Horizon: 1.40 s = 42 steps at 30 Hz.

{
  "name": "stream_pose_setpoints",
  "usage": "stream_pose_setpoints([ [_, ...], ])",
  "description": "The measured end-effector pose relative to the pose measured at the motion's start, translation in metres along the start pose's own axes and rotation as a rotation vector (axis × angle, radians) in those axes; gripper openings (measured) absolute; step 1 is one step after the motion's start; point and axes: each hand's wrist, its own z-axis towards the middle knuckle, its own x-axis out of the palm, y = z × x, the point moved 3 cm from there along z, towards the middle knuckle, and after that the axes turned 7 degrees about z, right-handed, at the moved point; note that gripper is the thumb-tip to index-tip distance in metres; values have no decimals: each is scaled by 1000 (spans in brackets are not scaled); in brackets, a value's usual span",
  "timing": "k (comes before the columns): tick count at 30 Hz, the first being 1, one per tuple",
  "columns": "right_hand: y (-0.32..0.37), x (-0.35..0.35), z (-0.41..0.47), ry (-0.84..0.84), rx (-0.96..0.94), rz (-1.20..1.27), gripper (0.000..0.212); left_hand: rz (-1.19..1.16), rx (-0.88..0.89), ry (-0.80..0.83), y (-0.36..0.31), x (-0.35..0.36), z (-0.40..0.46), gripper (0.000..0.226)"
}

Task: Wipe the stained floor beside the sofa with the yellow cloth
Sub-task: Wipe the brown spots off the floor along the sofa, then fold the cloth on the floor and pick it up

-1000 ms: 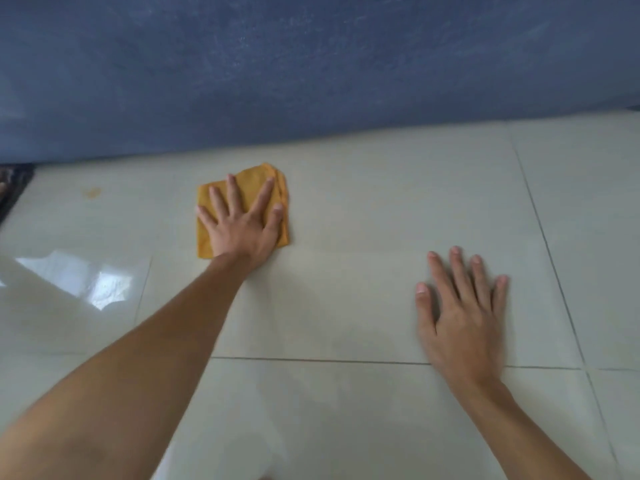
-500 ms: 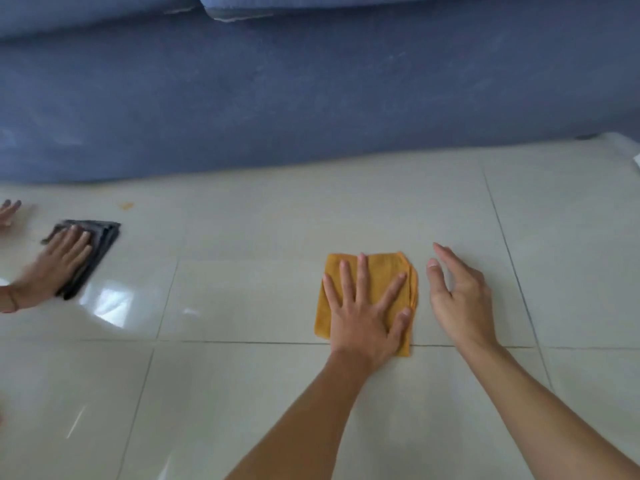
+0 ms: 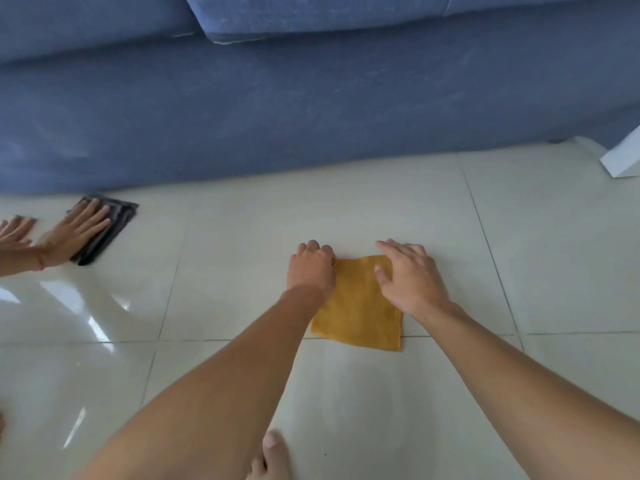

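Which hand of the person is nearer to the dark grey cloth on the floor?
Left. The left hand grips the yellow cloth's left top corner, on the side toward the dark grey cloth. The right hand rests on the yellow cloth's right part, farther away.

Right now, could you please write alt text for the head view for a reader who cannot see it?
Two bare hands work a yellow cloth lying flat on pale floor tiles in front of a blue sofa: the left hand curls at its far left corner, the right hand lies spread on top. At far left, another person's hand presses a dark cloth.
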Motion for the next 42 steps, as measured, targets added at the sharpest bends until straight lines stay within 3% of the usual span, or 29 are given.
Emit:
stream_pose_setpoints([
  [6, 36, -9, -5, 76, -108, -74, 69, -231, -31, 113, -5, -23, -9, 21],
  [10, 47, -25, -17, 151, -79, -130, 74, -362, 21, 133, -10, -51, -31, 20],
  [12, 49, -33, -24, 163, -60, -151, 68, -379, 49, 156, -14, -68, -44, 27],
  [17, 58, -67, -53, 111, -26, -129, 28, -299, 154, 192, -27, -115, -75, 25],
  [20, 62, -86, -72, 95, 37, -64, 19, -257, 155, 209, -35, -143, -90, 24],
  [25, 73, -129, -102, 56, 62, 69, 11, -184, 205, 127, -57, -198, -116, 24],
  [29, 82, -175, -122, -13, 53, 99, 20, -168, 263, -2, -80, -245, -133, 18],
  [33, 82, -228, -146, -77, 36, 55, 8, -191, 345, -69, -107, -287, -150, 12],
  [42, 55, -357, -224, -289, 95, 127, 6, -275, 541, -166, -207, -363, -194, 7],
])
